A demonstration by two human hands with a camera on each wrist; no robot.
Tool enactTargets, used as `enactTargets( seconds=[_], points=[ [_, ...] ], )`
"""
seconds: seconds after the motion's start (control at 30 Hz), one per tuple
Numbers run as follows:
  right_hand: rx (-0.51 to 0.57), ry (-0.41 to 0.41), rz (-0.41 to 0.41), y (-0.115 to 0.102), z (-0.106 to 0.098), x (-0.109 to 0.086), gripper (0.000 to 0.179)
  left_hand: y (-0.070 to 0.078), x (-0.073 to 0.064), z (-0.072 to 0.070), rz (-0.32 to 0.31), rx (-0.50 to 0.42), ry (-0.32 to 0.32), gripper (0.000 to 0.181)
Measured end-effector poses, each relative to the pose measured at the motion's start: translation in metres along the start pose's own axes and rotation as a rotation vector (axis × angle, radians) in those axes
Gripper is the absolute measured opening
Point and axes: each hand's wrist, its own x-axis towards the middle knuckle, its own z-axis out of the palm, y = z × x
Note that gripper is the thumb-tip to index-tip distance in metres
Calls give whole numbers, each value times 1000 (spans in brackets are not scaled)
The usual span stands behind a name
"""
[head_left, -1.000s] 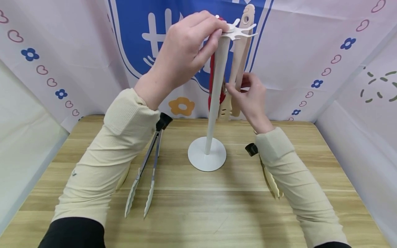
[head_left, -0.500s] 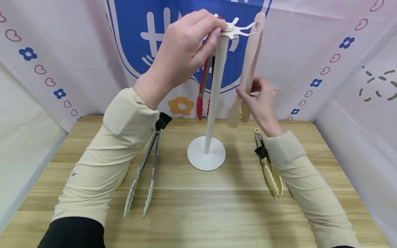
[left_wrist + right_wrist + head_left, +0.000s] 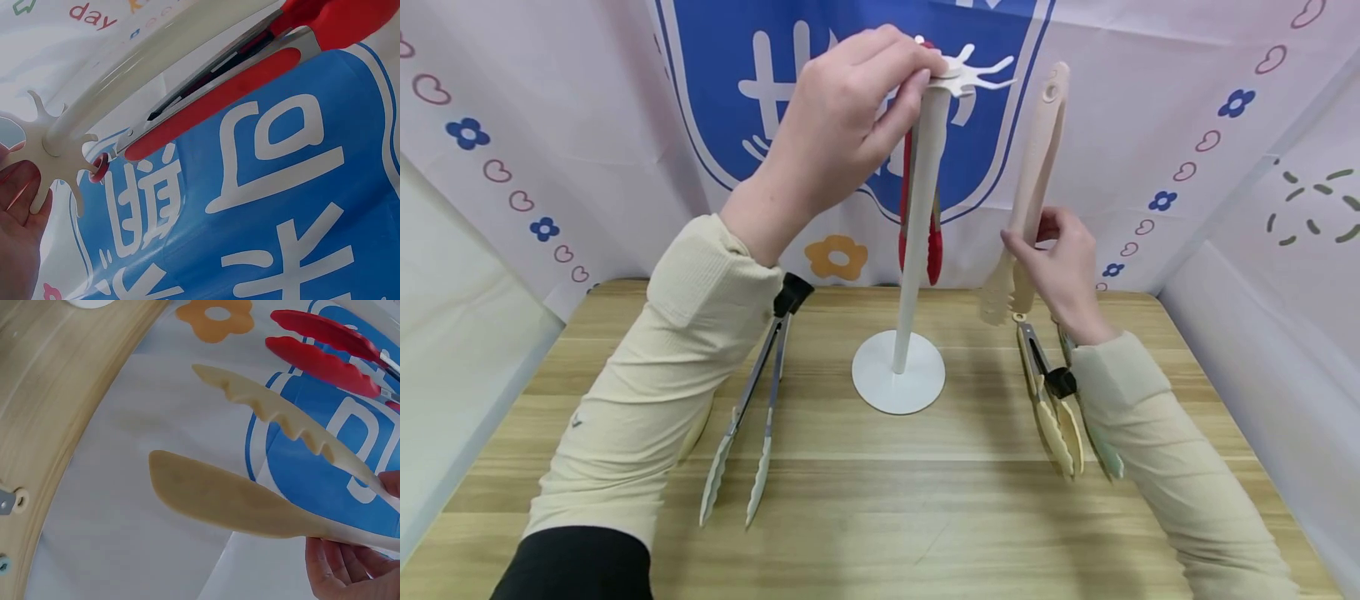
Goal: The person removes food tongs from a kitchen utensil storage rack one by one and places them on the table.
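A white stand (image 3: 917,225) with a round base rises from the table, its top branching into curved hooks. My left hand (image 3: 850,117) holds this hooked top between thumb and fingers. Red tongs (image 3: 215,103) hang from one hook by their end ring, behind the pole in the head view. To the right of the stand, my right hand (image 3: 1060,267) pinches beige tongs (image 3: 1036,158) around the middle of their arms. These stand nearly upright in the air, hole end up and apart from the hooks. Their wavy and flat tips (image 3: 219,494) spread apart in the right wrist view.
Metal tongs with white tips (image 3: 762,479) lie on the table (image 3: 880,517) by my left sleeve. Yellow-tipped tongs (image 3: 1054,429) lie at the right, beside green tongs (image 3: 1107,454) partly under my right sleeve. A printed cloth (image 3: 617,167) hangs behind the table.
My right hand has carried the beige tongs right and down, away from the hooks. The red tongs have swung on their hook. My left hand stays on the stand's top.
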Motion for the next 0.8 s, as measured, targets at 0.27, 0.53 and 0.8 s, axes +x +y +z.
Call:
enactTargets(
  seconds=[0.27,0.53,0.8],
  points=[
    [-66,-7,33,16,-13,-3,46,0,-1,0,-9,-10,-4,33],
    [-108,0,21,31,-21,-7,46,0,-1,0,-12,-12,-3,33],
    [-138,-25,31,45,-30,-11,47,0,-1,0,-11,-9,0,32]
  ],
)
